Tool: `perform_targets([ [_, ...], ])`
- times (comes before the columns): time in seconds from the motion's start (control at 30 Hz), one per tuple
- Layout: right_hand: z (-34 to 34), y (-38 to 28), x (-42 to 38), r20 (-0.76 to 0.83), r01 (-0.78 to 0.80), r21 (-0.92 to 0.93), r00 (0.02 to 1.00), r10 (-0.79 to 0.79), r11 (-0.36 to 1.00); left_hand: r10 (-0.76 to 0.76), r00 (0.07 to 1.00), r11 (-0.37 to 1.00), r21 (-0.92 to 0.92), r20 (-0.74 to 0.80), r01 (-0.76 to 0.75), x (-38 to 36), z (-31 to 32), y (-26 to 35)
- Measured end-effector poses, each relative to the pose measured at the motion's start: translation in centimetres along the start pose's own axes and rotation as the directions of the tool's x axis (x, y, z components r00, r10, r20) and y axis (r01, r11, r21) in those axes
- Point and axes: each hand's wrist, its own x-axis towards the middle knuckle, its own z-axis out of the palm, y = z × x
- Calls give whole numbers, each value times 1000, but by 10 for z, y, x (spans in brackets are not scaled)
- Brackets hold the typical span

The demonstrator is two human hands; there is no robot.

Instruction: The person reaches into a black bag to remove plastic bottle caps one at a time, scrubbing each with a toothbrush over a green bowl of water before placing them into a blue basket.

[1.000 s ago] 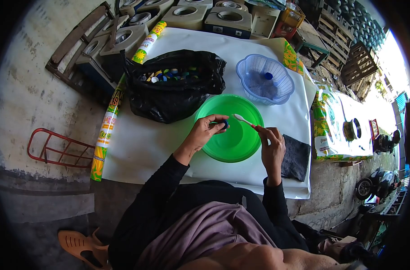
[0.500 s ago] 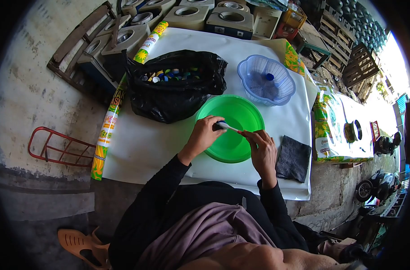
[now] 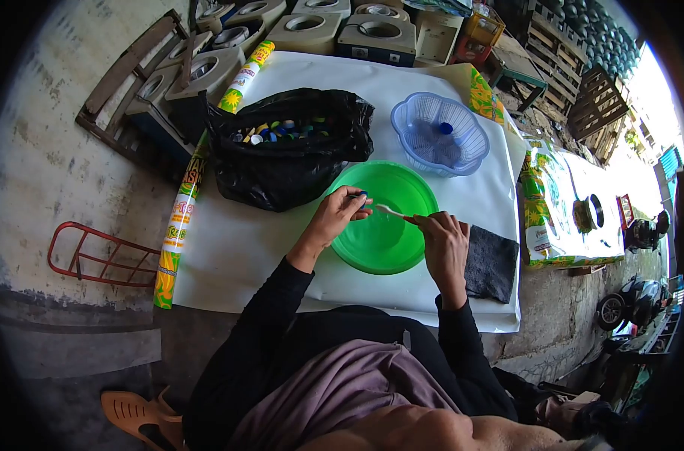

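Over the green basin point(image 3: 387, 244) my left hand point(image 3: 334, 218) pinches a dark blue bottle cap point(image 3: 364, 200). My right hand point(image 3: 440, 239) grips a toothbrush point(image 3: 394, 213) by its red and white handle, the white head pointing left toward the cap. A small gap shows between brush head and cap. Water seems to lie in the basin's bottom. Behind my left hand a black plastic bag point(image 3: 278, 177) stands open, with many coloured caps point(image 3: 282, 131) inside. A blue plastic basket point(image 3: 413, 124) at the back right holds one blue cap point(image 3: 446, 128).
A dark grey cloth point(image 3: 492, 263) lies on the white sheet point(image 3: 237, 263) right of the basin. A printed roll point(image 3: 183, 203) runs along the table's left edge. Behind the table stand several old machine casings point(image 3: 376, 37). A red metal rack point(image 3: 101, 255) leans at the left wall.
The brush has come away from the cap, my right hand shifting slightly right and down. My left hand has turned, so more of the blue cap shows.
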Motion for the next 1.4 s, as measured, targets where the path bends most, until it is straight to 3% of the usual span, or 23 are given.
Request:
perform_targets([
  [0.1,-8,-6,-1,-61,-89,145,993,99,985,-128,988,972,-189,86,143,1,-2,4],
  [0.2,6,-10,-9,-34,-25,217,999,33,976,-96,988,965,-234,117,121,-4,5,5],
  [0.33,6,-9,-9,-21,-120,190,992,126,975,-95,992,975,-193,82,109,-3,4,-1],
  [0.4,5,-7,-12,60,-92,235,995,80,968,-99,992,983,-146,79,110,-4,6,1],
  [0.5,2,-8,-9,-4,-66,244,998,69,968,-147,980,972,-165,134,168,-5,7,10],
  [0.57,4,-7,-8,-12,-37,202,999,40,979,-128,988,987,-88,91,136,-2,4,0],
  [0.6,4,-5,-9,17,-8,276,1000,3,961,-114,991,992,-49,69,118,-2,5,1],
  [0.7,4,-8,-8,-30,-45,184,998,51,982,-100,993,991,-87,63,106,-6,8,3],
  [0.8,8,-2,-5,-6,-26,54,1000,27,998,165,984,931,339,-71,-132,3,-1,-17],
  [0.87,12,2,-4,23,1,-88,1000,1,996,144,985,963,241,-94,-118,6,-4,-23],
  [0.9,14,4,-3,49,80,-71,996,-77,994,130,986,975,192,-102,-108,5,-2,-19],
  [1.0,12,3,1,41,126,-31,991,-125,992,117,986,986,128,-114,-102,0,5,-7],
  [1.13,0,-5,2,-56,19,142,998,-11,990,43,995,997,69,-92,-37,2,1,-11],
  [1.27,11,-6,-7,-31,104,172,995,-100,980,-51,994,999,-2,-100,51,-1,7,-9],
  [1.4,1,0,-3,-89,89,111,993,-79,990,-92,994,994,-57,-62,88,-6,11,-3],
])
